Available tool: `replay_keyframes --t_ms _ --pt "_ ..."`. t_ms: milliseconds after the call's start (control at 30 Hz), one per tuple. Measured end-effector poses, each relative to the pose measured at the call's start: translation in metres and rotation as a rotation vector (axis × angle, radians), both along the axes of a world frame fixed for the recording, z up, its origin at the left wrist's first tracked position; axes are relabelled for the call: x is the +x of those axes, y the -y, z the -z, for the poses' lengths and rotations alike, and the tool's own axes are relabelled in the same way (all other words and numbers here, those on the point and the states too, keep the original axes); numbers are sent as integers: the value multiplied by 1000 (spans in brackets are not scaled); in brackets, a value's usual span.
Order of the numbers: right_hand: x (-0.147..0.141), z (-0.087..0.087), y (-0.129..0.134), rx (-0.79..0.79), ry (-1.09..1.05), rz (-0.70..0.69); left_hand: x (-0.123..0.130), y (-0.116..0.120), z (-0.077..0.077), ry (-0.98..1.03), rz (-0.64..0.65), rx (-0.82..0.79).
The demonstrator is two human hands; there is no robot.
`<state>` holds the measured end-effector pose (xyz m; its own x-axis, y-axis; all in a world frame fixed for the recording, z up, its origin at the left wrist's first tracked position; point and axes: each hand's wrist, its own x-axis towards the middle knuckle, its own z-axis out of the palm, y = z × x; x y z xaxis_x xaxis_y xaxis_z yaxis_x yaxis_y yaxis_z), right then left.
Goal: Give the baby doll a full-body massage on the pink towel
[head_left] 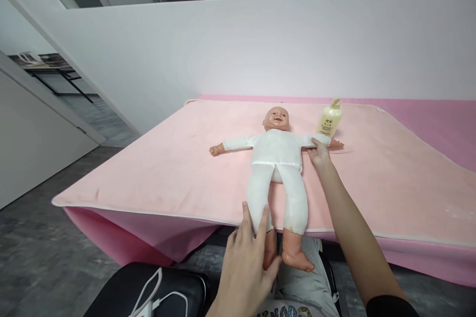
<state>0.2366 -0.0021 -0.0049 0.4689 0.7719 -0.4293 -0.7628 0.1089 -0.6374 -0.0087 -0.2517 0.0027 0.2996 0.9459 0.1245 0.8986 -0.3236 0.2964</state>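
Observation:
A baby doll (277, 151) with a white cloth body lies face up on a pink blanket (167, 168), arms stretched out sideways. Its lower legs and feet hang past the blanket's front edge. My right hand (319, 152) grips the doll's arm on the right side, thumb on top of the sleeve and fingers partly hidden beneath. Over the doll's leg on the left lies my left hand (247, 252), fingers stretched out and apart, touching the lower leg. Just behind the gripped arm stands a pale yellow pump bottle (330, 118), slightly tilted.
A white wall (230, 54) rises behind the table, with a dark window above. A black stool or case (119, 287) with a white cable (152, 290) is at the lower left. Grey trousers (301, 277) show below the table edge.

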Motion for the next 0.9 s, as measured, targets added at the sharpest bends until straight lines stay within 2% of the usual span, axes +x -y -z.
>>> replay_keyframes --t_ms 133,267,467,633,900 --pt "-1 -2 2 13 -10 -28 13 12 18 -61 -44 180" --pt "-1 -3 1 3 -4 -17 27 19 40 37 -127 322" --pt "2 4 -2 34 22 -35 21 29 58 170 -40 345" --pt "3 5 -4 15 26 -32 14 36 52 177 32 126" --pt "2 0 -1 25 -23 -33 13 24 30 23 28 -39"
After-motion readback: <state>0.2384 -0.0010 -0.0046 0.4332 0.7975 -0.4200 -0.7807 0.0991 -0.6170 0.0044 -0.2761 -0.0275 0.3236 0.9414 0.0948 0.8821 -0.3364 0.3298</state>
